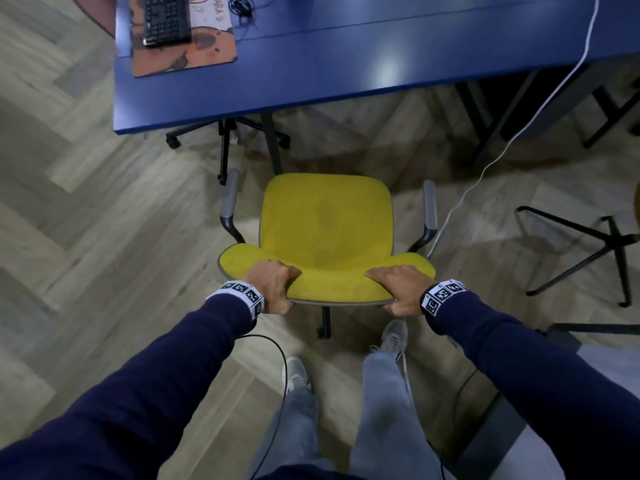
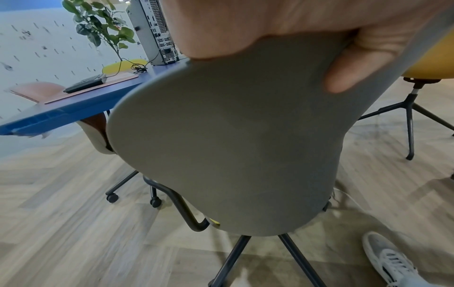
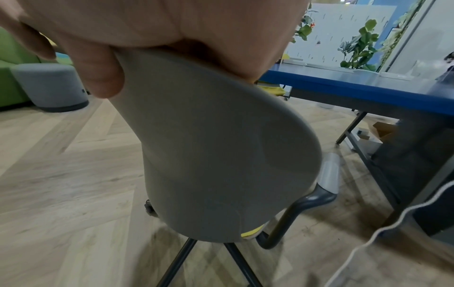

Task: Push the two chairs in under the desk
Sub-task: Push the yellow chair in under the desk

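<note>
A yellow-cushioned chair [image 1: 325, 223] with a grey shell back [image 2: 233, 136] [image 3: 216, 147] and grey armrests stands on the floor a little short of the blue desk [image 1: 329, 57]. My left hand [image 1: 272, 284] grips the left end of the backrest top, fingers over the yellow front and thumb [image 2: 353, 66] on the grey back. My right hand [image 1: 398, 287] grips the right end the same way, thumb [image 3: 98, 71] behind. A second chair's black legs [image 1: 588, 251] show at the right edge, with its yellow seat [image 2: 432, 64] in the left wrist view.
On the desk's left end lie a keyboard [image 1: 166, 19] and a desk mat [image 1: 194, 46]. Another chair's castor base [image 1: 221, 133] sits under the desk. A white cable [image 1: 512, 140] hangs from the desk to the floor beside the chair. My feet [image 1: 296, 374] stand behind it.
</note>
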### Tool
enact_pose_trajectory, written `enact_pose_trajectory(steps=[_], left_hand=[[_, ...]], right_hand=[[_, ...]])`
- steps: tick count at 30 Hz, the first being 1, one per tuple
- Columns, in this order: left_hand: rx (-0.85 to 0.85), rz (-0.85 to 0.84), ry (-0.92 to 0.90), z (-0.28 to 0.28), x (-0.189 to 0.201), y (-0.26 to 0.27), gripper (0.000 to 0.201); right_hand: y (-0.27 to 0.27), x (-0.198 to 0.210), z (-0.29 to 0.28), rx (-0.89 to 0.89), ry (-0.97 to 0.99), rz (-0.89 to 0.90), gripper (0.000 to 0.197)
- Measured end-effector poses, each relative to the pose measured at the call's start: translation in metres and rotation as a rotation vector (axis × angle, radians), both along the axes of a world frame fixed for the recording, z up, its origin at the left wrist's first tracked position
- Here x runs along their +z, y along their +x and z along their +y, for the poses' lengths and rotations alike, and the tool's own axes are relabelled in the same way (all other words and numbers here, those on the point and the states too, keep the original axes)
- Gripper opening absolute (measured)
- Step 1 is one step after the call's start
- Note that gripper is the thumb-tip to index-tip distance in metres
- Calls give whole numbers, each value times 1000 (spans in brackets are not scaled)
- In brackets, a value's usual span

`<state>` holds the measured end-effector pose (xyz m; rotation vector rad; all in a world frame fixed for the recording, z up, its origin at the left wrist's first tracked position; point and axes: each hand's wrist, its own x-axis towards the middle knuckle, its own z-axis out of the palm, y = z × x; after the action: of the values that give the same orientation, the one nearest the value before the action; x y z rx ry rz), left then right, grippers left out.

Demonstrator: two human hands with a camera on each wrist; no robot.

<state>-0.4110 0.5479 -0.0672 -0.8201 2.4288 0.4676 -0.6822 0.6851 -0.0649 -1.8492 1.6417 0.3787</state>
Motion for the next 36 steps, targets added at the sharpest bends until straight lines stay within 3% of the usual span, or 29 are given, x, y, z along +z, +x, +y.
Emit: enact_pose_trajectory(steps=[9, 17, 19, 21, 25, 36], left_hand=[[48, 26, 4, 17, 1, -108, 30], [130, 54, -28, -8, 6, -207, 41], [165, 86, -37, -18, 2, -224, 54], [202, 132, -51, -28, 2, -237, 68], [222, 103, -71, -54, 5, -259, 72], [185, 65, -123, -143, 19, -299, 56]], right_hand=[[-120, -1, -2, 53, 8, 5, 82], [-210, 6, -36, 8, -53, 52, 78], [-227, 7, -49, -7, -67, 65, 76], [-239, 8, -63, -12, -80, 84, 73], [-256, 3, -92, -1, -94, 128, 65], [-293, 4, -186, -1, -133, 159, 56]])
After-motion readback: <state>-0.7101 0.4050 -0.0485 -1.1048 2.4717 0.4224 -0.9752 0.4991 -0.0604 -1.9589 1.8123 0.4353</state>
